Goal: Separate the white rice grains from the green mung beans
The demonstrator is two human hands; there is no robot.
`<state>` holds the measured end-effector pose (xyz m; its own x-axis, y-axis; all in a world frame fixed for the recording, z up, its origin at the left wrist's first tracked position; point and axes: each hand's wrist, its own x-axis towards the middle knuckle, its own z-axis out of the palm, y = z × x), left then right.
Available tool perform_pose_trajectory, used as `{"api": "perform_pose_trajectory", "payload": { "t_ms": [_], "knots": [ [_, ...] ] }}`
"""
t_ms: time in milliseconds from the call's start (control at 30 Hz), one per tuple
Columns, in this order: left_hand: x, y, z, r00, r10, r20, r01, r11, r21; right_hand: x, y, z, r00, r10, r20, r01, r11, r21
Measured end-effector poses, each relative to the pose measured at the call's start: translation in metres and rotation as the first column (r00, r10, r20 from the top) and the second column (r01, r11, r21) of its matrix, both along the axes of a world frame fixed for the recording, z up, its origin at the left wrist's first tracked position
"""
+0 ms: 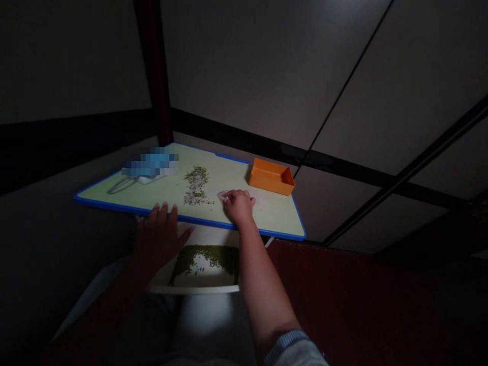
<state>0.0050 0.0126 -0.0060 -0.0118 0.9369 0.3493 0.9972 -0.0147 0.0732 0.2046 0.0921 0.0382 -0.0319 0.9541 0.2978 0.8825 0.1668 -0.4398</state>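
Note:
My right hand (239, 206) is over the pale table top with its fingers closed in a pinch. A small pale edge shows at the fingertips, but what they hold I cannot make out. Just left of it lies a scattered patch of small greenish bits (196, 185), like seeds or dried beans. My left hand (158, 234) is at the blue front edge of the table (232, 175), fingers apart and fingertips on the rim, holding nothing. Below the table top, a whitish open tray (198, 289) has more green bits heaped along its back and sides.
An orange open box (271, 178) stands at the table's back right. At the left lies a blurred blue and white object (150, 165) with a thin loop. Pale wall panels rise behind the table, and a dark red floor (324, 300) lies to the right.

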Motion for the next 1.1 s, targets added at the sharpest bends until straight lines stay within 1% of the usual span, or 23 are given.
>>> {"api": "perform_pose_trajectory", "payload": {
  "t_ms": [133,300,567,733,833,900,967,1033,1100],
  "knots": [
    [0.0,0.001,-0.001,1.0,-0.006,0.003,0.006,1.0,0.007,0.002,0.001,0.0,0.999,-0.04,-0.009,0.04,0.999,0.001],
    [-0.001,0.001,-0.003,1.0,-0.015,0.009,0.015,1.0,0.013,0.007,0.0,0.002,0.992,-0.117,-0.035,0.116,0.993,-0.029],
    [-0.001,0.001,-0.003,1.0,-0.018,0.021,0.018,1.0,0.012,0.016,0.001,0.002,0.966,-0.251,-0.067,0.248,0.968,-0.043],
    [-0.001,0.001,-0.002,0.999,-0.025,0.026,0.024,1.0,0.018,0.019,-0.002,0.003,0.943,-0.321,-0.089,0.321,0.947,-0.019],
    [-0.001,0.002,-0.003,0.999,-0.025,0.029,0.025,0.999,0.025,0.019,-0.003,0.003,0.938,-0.326,-0.117,0.331,0.943,0.022],
    [0.0,0.001,-0.003,0.999,-0.024,0.032,0.023,0.999,0.026,0.018,-0.002,0.002,0.942,-0.302,-0.146,0.313,0.947,0.064],
    [0.0,0.001,-0.002,0.999,-0.021,0.035,0.02,0.999,0.027,0.016,-0.001,0.001,0.958,-0.223,-0.179,0.244,0.964,0.104],
    [0.0,0.0,-0.001,0.999,-0.021,0.037,0.02,0.999,0.029,0.013,0.001,-0.001,0.978,-0.048,-0.202,0.076,0.988,0.135],
    [0.0,-0.001,-0.001,0.999,-0.026,0.038,0.025,0.999,0.029,0.009,0.002,-0.003,0.964,0.166,-0.21,-0.135,0.979,0.155]
  ]
}}
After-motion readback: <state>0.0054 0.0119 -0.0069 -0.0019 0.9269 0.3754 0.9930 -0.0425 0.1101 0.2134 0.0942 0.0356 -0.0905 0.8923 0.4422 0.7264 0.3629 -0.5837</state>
